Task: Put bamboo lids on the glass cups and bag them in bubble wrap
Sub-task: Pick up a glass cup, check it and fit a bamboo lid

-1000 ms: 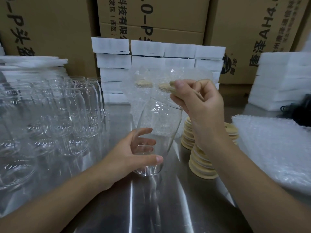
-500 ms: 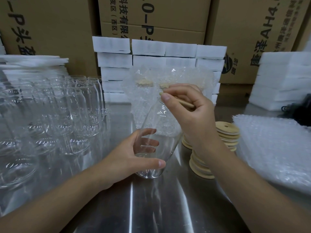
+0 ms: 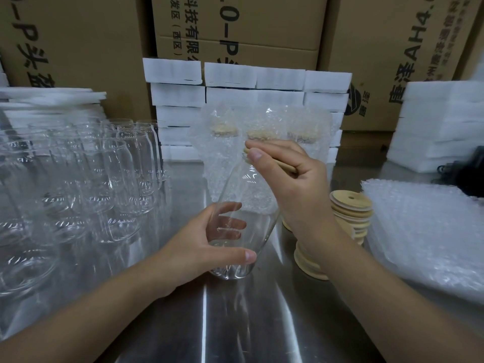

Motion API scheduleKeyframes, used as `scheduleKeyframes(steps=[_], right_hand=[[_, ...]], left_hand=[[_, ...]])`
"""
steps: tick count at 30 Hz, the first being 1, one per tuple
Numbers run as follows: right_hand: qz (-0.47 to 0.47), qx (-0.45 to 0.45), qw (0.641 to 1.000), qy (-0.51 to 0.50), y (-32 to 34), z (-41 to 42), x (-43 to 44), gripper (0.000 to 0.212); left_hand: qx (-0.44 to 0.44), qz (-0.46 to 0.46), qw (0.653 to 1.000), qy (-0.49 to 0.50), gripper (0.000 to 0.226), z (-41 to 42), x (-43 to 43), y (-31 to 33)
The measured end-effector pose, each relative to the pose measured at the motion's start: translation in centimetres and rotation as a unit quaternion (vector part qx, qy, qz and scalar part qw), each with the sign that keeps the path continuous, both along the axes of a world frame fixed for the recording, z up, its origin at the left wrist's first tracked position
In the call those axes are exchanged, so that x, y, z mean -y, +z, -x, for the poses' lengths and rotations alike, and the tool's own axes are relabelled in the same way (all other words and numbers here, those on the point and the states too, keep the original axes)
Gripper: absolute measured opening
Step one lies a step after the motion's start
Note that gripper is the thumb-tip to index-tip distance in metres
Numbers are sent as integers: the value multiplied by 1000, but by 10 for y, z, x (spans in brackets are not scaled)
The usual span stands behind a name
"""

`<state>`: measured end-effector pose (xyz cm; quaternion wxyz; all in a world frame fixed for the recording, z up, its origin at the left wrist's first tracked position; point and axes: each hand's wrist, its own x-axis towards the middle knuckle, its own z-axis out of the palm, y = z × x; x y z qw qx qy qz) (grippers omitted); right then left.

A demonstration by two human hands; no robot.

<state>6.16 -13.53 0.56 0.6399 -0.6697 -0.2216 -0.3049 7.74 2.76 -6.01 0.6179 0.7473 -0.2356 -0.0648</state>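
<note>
- Nearest you, your left hand (image 3: 209,244) gripped the lower part of a tilted glass cup (image 3: 248,205), its base at the tabletop (image 3: 235,323).
- Just beyond, your right hand (image 3: 293,174) pinched a bamboo lid (image 3: 286,166) at the cup's rim. This looked like the lidding step, with the lid not yet seated.
- The next move called for levelling the lid over the mouth and pressing evenly.
- Spare lids (image 3: 351,205) were stacked to the right, beside the bubble wrap (image 3: 424,231).
- Farthest stood the bagged cups (image 3: 262,132).

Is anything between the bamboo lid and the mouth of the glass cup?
Nothing visible. The right hand pinches the bamboo lid right at the rim of the tilted glass cup; the left hand grips it lower down.
</note>
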Motion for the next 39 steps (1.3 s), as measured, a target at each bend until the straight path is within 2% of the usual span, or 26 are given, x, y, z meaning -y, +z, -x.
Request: scheduleKeyframes(steps=[28,32,36,39], right_hand=[[-23,18,999,-14,-4,1,-4,22],[-12,18,1000,-16,-5,0,-3,15],[5,16,1000,-21,-5,1,-4,19],[12,16,1000,-21,-5,-1,-3,12]], left_hand=[[-4,-4,1000,2,89,1,1,2],[-4,-1,1000,1,88,1,1,1],[-2,-4,1000,3,88,1,1,2],[-3,-4,1000,4,88,1,0,2]])
